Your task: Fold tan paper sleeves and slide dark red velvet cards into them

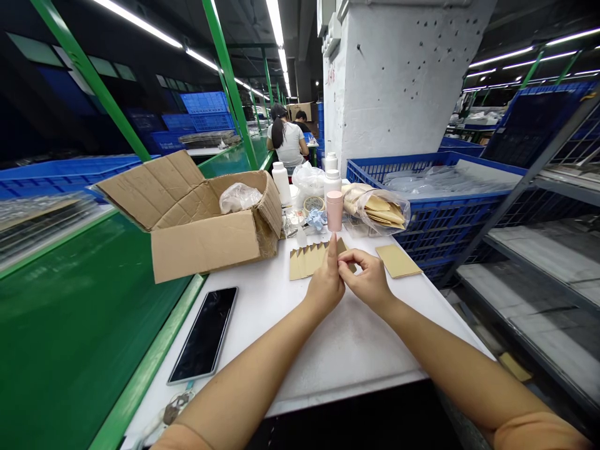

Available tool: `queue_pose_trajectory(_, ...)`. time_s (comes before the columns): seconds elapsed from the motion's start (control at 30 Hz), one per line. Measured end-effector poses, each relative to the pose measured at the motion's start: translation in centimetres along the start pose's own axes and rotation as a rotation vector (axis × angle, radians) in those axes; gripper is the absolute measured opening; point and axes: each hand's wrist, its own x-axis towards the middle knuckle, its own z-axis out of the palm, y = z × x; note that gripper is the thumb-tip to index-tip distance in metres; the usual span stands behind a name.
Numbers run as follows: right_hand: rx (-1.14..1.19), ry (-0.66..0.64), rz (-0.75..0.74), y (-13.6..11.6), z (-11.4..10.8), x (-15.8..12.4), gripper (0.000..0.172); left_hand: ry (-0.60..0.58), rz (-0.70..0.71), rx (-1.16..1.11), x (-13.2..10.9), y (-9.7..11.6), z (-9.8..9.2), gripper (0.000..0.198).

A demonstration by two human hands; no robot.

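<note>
So: right hand point(368, 279) closed on a kraft card point(350, 264) at 12 o'clock above the bench point(300, 375); left hand point(325, 284) beside it, forefinger raised, grip unclear. Laid out: a fanned row of kraft cards point(307, 261) at 11 o'clock, one flat card point(397, 260) at 1 o'clock.

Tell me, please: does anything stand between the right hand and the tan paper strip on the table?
Yes. The raised index finger of the left hand stands between the right hand and most of the tan paper strip, which lies beyond that finger. Where the strip ends behind the hands cannot be seen.
</note>
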Motion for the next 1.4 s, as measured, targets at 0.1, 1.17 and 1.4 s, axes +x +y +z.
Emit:
queue_pose_trajectory(0.1,0.0,-0.002,-0.009,-0.09,-0.02,-0.01,0.01,-0.007,-0.014,0.012,0.0,0.0,-0.05,0.076)
queue_pose_trajectory(1.17,0.132,-0.079,0.111,0.02,-0.19,0.53,0.007,-0.094,-0.001,-0.233,-0.13,-0.45,0.29,0.075)
queue_pose_trajectory(1.4,0.046,-0.002,0.076,0.26,-0.25,0.84,0.009,-0.057,0.017,-0.343,-0.01,-0.19,0.24,0.05)
